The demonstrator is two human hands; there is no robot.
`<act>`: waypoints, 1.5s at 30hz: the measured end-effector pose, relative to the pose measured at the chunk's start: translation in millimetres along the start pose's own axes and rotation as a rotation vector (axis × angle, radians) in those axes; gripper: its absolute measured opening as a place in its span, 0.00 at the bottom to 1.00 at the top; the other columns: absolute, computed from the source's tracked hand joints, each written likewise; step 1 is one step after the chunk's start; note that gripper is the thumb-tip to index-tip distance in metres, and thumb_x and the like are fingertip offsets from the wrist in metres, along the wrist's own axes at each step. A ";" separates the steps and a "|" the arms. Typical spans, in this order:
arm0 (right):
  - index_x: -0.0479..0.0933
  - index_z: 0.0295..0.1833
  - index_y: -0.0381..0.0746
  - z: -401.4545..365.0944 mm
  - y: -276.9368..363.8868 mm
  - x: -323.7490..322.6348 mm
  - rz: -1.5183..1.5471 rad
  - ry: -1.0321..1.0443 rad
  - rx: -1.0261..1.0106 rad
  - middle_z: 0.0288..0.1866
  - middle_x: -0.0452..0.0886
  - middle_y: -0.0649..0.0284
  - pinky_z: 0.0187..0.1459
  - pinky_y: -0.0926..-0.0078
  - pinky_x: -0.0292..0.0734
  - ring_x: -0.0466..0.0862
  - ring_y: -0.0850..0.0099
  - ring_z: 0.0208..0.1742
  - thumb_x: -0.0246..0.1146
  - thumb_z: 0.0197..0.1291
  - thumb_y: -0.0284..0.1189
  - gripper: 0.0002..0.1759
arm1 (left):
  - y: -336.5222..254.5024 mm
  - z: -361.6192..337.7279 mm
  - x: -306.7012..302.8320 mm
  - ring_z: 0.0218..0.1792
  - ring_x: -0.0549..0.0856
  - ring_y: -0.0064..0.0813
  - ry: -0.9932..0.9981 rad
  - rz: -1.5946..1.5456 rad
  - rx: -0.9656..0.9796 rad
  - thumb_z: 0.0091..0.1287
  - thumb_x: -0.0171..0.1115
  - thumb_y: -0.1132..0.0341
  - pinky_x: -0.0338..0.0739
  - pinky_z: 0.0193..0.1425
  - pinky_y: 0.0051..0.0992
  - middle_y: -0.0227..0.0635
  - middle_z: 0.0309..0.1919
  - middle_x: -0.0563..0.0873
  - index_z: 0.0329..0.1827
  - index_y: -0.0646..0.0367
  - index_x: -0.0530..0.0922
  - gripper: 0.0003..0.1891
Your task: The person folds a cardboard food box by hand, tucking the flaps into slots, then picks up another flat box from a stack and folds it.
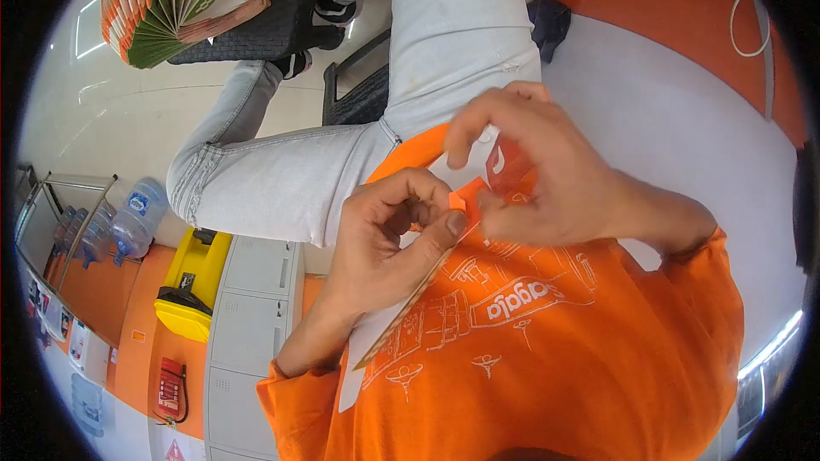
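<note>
My left hand (pixel 397 243) pinches a folded sheet of paper (pixel 468 195) between thumb and fingers; an orange corner shows at the fingertips. The paper's thin tan edge runs down and left below that hand, beside a white strip (pixel 354 376). My right hand (pixel 542 179) is slightly blurred and curved, with fingers and thumb apart and the thumb close to the orange corner. Behind its fingers shows a white and red printed part (pixel 504 158). At the upper left, a pleated paper fan (pixel 188 8) in orange, green and white rests on a black woven stool (pixel 290 8).
My legs in pale jeans (pixel 282 179) stretch out ahead. To the left stand grey lockers (pixel 248 324), a yellow bin (pixel 192 286), large water bottles (pixel 137 218) on a rack and a red fire extinguisher (pixel 171 388). A white cable loop (pixel 735 26) lies at the upper right.
</note>
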State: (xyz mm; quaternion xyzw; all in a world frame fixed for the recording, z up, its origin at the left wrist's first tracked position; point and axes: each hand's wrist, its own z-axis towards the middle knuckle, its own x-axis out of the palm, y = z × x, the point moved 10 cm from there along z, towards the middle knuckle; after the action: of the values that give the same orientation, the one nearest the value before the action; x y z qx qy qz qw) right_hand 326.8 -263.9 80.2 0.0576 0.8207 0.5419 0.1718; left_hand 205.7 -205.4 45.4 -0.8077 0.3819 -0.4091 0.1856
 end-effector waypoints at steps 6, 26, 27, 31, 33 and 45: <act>0.80 0.40 0.42 -8.6 17.7 -23.2 -0.248 0.203 -0.103 0.42 0.79 0.65 0.63 0.62 0.65 0.79 0.64 0.48 0.68 0.54 0.25 0.08 | -12.5 1.4 -5.3 0.35 0.80 0.11 -0.088 0.014 -0.085 0.72 0.69 0.74 0.74 0.41 0.14 0.26 0.35 0.85 0.44 0.65 0.83 0.05; 0.74 0.35 0.35 -16.6 87.8 -57.4 -0.213 -0.114 -0.375 0.27 0.75 0.59 0.30 0.72 0.74 0.78 0.68 0.25 0.69 0.62 0.23 0.09 | -104.3 -7.6 41.9 0.31 0.83 0.19 -0.016 0.512 0.338 0.67 0.69 0.76 0.78 0.38 0.22 0.33 0.31 0.86 0.42 0.68 0.82 0.05; 0.73 0.37 0.36 -14.5 69.6 -59.5 -0.187 -0.149 -0.275 0.27 0.76 0.61 0.29 0.72 0.74 0.78 0.70 0.24 0.68 0.63 0.23 0.09 | -102.4 -4.7 45.2 0.31 0.84 0.22 -0.008 0.580 0.366 0.65 0.69 0.77 0.79 0.38 0.23 0.35 0.30 0.86 0.42 0.68 0.82 0.06; 0.72 0.45 0.36 -22.0 -21.8 -61.4 0.200 -0.315 0.131 0.28 0.80 0.65 0.29 0.75 0.76 0.80 0.77 0.26 0.68 0.64 0.23 0.10 | -80.9 26.3 47.9 0.33 0.87 0.25 -0.024 0.818 0.496 0.66 0.67 0.75 0.81 0.42 0.25 0.39 0.32 0.88 0.38 0.70 0.81 0.05; 0.71 0.49 0.35 -31.9 -65.4 -49.9 0.332 -0.312 0.253 0.29 0.81 0.66 0.30 0.76 0.77 0.81 0.78 0.27 0.67 0.65 0.23 0.12 | -60.0 41.2 45.7 0.32 0.88 0.29 -0.027 0.766 0.487 0.67 0.66 0.73 0.82 0.42 0.27 0.43 0.32 0.89 0.38 0.71 0.81 0.07; 0.79 0.40 0.37 -58.3 -158.4 -22.0 0.481 -0.187 0.485 0.37 0.86 0.67 0.43 0.81 0.79 0.84 0.81 0.38 0.65 0.65 0.21 0.01 | 0.7 81.9 32.1 0.31 0.87 0.25 0.025 0.806 0.178 0.70 0.64 0.69 0.81 0.39 0.26 0.41 0.28 0.88 0.40 0.72 0.81 0.10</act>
State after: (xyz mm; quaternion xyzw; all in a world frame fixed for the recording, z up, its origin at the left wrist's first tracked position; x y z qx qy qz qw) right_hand 341.8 -385.2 -38.4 0.3375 0.8691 0.3487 0.0951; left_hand 283.1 -231.6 12.8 -0.5694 0.6328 -0.3449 0.3955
